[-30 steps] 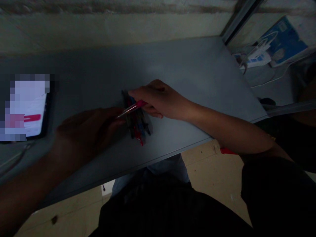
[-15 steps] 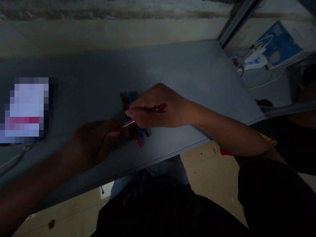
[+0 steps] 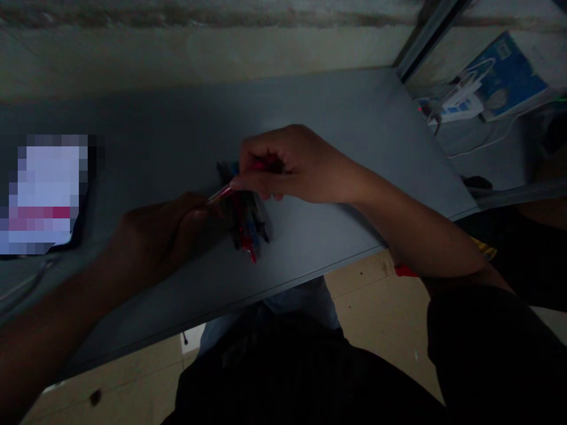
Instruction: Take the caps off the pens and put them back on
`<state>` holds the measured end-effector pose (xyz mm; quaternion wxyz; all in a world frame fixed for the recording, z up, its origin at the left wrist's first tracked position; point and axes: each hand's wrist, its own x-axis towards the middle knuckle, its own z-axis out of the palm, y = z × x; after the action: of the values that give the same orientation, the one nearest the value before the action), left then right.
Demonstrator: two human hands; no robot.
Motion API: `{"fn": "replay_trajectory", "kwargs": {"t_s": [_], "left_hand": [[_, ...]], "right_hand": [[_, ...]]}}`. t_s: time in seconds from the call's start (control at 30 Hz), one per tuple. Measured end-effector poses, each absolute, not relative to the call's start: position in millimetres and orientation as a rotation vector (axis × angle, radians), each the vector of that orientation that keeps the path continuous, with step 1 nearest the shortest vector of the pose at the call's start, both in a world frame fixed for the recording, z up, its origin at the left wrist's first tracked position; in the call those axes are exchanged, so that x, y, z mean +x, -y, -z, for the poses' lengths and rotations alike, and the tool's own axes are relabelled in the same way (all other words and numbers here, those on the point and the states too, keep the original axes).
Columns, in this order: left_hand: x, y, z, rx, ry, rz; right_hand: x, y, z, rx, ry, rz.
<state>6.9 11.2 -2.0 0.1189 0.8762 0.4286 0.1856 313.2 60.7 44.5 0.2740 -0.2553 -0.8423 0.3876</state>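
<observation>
A slim pen (image 3: 220, 193) with a clear, reddish barrel slants between my two hands above the desk. My left hand (image 3: 153, 239) is closed on its lower left end. The thumb and finger of my right hand (image 3: 310, 165) pinch its other end. Something red (image 3: 266, 162) shows inside the curled fingers of my right hand; whether it belongs to the same pen, I cannot tell. Under and just in front of my right hand, several pens (image 3: 248, 227) lie side by side on the desk, with red, blue and black parts. My fingers hide their far ends in part.
The grey desk (image 3: 177, 141) runs along a wall. At the left lies a device with a lit, blurred-out screen (image 3: 51, 183) and a cable. On the right, past a metal post, are a white power strip (image 3: 460, 109), cables and a blue box (image 3: 509, 77).
My right hand has lifted and turned, and its fingers are now curled near the pen's end. My left hand has risen slightly with the pen. More of the pens on the desk shows.
</observation>
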Motion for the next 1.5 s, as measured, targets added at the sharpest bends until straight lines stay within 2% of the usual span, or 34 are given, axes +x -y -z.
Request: {"fn": "replay_trajectory", "kwargs": {"t_s": [0.13, 0.33, 0.5, 0.9, 1.03, 1.23, 1.5], "left_hand": [[5.3, -13.2, 3.4, 2.581, -1.15, -0.678], [11.6, -11.5, -3.4, 2.532, -1.269, -0.574], [15.2, -9.6, -10.1, 2.533, -1.37, -0.632], [17.1, -11.3, -9.2, 2.494, -1.321, -0.745], [17.4, -10.4, -10.5, 2.471, -1.357, -0.724], [18.4, -11.3, -11.3, 2.474, -1.291, -0.748], [19.7, -11.1, -12.3, 2.447, -1.228, -0.743]], "right_hand": [[317.0, -62.1, -45.6, -0.629, 2.295, -0.877], [320.6, -66.9, -42.2, -0.759, 2.425, -0.83], [319.5, -64.4, -48.1, -0.795, 2.386, -0.793], [317.7, -67.9, -47.4, -0.903, 2.228, -1.01], [315.8, -70.4, -43.4, -0.77, 2.168, -1.072], [313.6, -72.8, -41.7, -0.645, 1.869, -1.37], [310.3, -72.2, -47.1, -0.694, 1.736, -1.541]]}}
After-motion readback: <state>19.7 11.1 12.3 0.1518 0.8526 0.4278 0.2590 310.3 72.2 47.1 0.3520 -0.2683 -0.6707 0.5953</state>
